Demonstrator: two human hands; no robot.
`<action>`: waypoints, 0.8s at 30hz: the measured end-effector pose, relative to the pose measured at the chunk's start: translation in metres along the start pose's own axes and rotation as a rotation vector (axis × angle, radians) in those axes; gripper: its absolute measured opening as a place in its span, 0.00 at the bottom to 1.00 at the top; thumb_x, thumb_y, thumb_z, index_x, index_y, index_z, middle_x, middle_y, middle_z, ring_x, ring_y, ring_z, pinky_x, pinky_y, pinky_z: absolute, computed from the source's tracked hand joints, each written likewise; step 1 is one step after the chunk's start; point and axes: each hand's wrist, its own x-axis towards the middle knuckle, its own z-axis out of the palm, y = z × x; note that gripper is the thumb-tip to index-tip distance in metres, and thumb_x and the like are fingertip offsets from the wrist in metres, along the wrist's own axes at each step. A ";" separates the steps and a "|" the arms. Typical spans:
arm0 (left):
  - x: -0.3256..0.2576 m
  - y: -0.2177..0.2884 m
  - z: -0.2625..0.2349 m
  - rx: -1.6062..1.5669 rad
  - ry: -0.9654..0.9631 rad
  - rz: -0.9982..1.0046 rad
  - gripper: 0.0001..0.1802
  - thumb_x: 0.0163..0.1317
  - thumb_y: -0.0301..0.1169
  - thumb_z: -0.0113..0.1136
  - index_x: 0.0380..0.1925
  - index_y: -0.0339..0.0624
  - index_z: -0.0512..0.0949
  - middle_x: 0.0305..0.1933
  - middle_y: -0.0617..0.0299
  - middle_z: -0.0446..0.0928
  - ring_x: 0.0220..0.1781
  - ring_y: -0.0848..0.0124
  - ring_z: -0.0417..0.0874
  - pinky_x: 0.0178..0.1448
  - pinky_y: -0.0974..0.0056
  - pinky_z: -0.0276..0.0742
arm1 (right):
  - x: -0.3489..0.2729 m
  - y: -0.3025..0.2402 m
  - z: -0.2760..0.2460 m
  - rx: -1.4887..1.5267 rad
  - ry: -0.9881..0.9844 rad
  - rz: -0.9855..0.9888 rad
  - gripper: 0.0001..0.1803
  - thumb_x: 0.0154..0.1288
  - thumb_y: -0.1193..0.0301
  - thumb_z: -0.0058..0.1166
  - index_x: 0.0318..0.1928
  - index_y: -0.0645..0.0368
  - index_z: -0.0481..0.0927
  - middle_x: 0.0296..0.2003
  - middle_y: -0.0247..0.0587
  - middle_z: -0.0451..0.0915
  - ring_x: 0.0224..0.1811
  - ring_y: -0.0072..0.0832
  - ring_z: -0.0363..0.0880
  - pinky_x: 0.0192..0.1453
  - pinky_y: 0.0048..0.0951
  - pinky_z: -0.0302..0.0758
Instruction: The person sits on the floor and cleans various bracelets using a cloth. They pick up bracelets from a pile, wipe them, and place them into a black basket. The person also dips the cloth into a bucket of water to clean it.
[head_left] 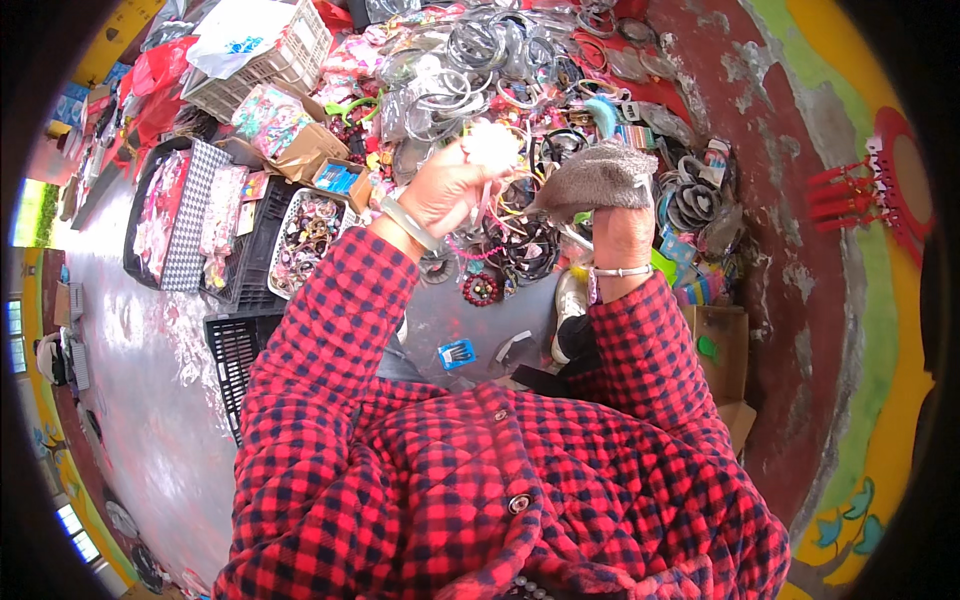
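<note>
My left hand (pixel 446 190) is raised over the heap, its fingers closed on a pale pinkish-white, puffy hair accessory (pixel 490 146). Bright light washes out its details, and a strip hangs below it. A pale bangle circles that wrist. To the right, a grey-brown knitted cloth (pixel 598 178) covers my right hand (pixel 624 228) down to near the wrist. The fingers are hidden under it. Beneath both hands lies a heap of headbands (pixel 470 45), hair ties and plastic-bagged accessories. A dark red beaded ring (pixel 480 289) lies at the heap's near edge.
At the left stand a white basket of hair ties (pixel 283 283), black crates (pixel 238 330), a cardboard box (pixel 290 160) and a pale crate (pixel 312 45). A blue card pack (pixel 456 354) lies on the floor near my shoe (pixel 569 310). A worn red-and-grey wall (pixel 790 300) rises right.
</note>
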 end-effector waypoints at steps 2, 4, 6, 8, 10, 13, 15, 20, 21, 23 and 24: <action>0.001 -0.011 0.005 0.058 -0.008 -0.004 0.19 0.56 0.23 0.53 0.49 0.34 0.66 0.44 0.61 0.72 0.47 0.72 0.73 0.51 0.67 0.68 | 0.000 -0.002 0.001 -0.112 -0.067 -0.048 0.15 0.65 0.67 0.40 0.48 0.60 0.69 0.41 0.37 0.74 0.44 0.25 0.72 0.52 0.28 0.67; 0.003 -0.020 0.001 0.108 -0.079 -0.047 0.20 0.56 0.23 0.53 0.50 0.34 0.66 0.44 0.61 0.72 0.48 0.73 0.72 0.51 0.69 0.68 | -0.005 -0.004 0.009 -0.195 -0.093 -0.021 0.16 0.63 0.69 0.42 0.50 0.60 0.68 0.42 0.37 0.74 0.46 0.25 0.72 0.54 0.29 0.66; 0.005 -0.025 0.007 0.149 -0.132 -0.104 0.20 0.56 0.23 0.54 0.50 0.34 0.66 0.45 0.62 0.72 0.49 0.74 0.72 0.51 0.69 0.68 | -0.017 -0.009 0.023 -0.258 -0.066 0.066 0.17 0.61 0.71 0.44 0.51 0.61 0.68 0.42 0.37 0.74 0.48 0.25 0.71 0.56 0.29 0.64; -0.004 -0.026 0.016 0.221 -0.121 -0.087 0.21 0.56 0.21 0.53 0.51 0.36 0.66 0.46 0.65 0.72 0.47 0.77 0.72 0.49 0.71 0.69 | -0.014 0.018 0.008 -0.516 -0.258 -0.035 0.17 0.59 0.75 0.44 0.51 0.61 0.67 0.46 0.38 0.71 0.49 0.24 0.69 0.54 0.26 0.66; -0.013 -0.026 0.033 0.365 -0.145 -0.032 0.22 0.55 0.20 0.53 0.52 0.37 0.66 0.46 0.66 0.72 0.46 0.78 0.73 0.49 0.71 0.69 | -0.023 0.029 0.016 -0.818 -0.316 -0.198 0.15 0.61 0.75 0.42 0.49 0.61 0.68 0.45 0.36 0.69 0.46 0.23 0.69 0.50 0.24 0.68; -0.013 -0.027 0.035 0.233 -0.192 -0.111 0.24 0.54 0.17 0.52 0.53 0.38 0.65 0.46 0.66 0.72 0.46 0.78 0.73 0.49 0.72 0.69 | -0.027 0.031 0.020 0.061 -0.176 0.178 0.13 0.68 0.68 0.36 0.47 0.61 0.68 0.41 0.36 0.71 0.40 0.24 0.70 0.46 0.24 0.70; -0.013 -0.027 0.027 0.313 -0.231 -0.169 0.24 0.55 0.19 0.52 0.55 0.38 0.64 0.48 0.65 0.72 0.48 0.78 0.72 0.52 0.72 0.69 | -0.020 0.033 0.009 0.243 -0.145 0.262 0.16 0.69 0.64 0.32 0.46 0.60 0.69 0.38 0.36 0.73 0.38 0.24 0.72 0.44 0.24 0.71; -0.012 -0.016 0.031 0.380 -0.284 -0.166 0.22 0.56 0.26 0.53 0.52 0.36 0.66 0.47 0.62 0.74 0.47 0.76 0.74 0.51 0.71 0.69 | 0.003 0.031 -0.040 -0.069 -0.026 0.016 0.19 0.66 0.57 0.36 0.45 0.59 0.70 0.43 0.43 0.72 0.49 0.32 0.68 0.55 0.33 0.66; -0.012 -0.010 0.028 0.386 -0.283 -0.152 0.20 0.57 0.27 0.53 0.51 0.36 0.67 0.45 0.61 0.75 0.45 0.76 0.74 0.50 0.71 0.69 | 0.009 0.028 -0.048 0.014 -0.036 0.081 0.20 0.65 0.56 0.37 0.45 0.59 0.70 0.43 0.44 0.72 0.48 0.33 0.69 0.56 0.33 0.65; -0.013 -0.005 0.024 0.434 -0.228 -0.095 0.15 0.58 0.34 0.54 0.42 0.36 0.73 0.37 0.61 0.77 0.38 0.78 0.76 0.43 0.73 0.71 | 0.017 0.026 -0.054 0.108 -0.080 0.098 0.18 0.63 0.58 0.38 0.42 0.59 0.71 0.41 0.44 0.72 0.46 0.34 0.70 0.54 0.33 0.66; -0.013 -0.003 0.021 0.464 -0.221 -0.121 0.14 0.58 0.35 0.55 0.40 0.36 0.74 0.36 0.61 0.78 0.36 0.78 0.76 0.41 0.73 0.71 | 0.020 0.025 -0.054 0.154 -0.102 0.108 0.17 0.62 0.59 0.39 0.41 0.59 0.71 0.40 0.44 0.72 0.45 0.35 0.70 0.53 0.33 0.66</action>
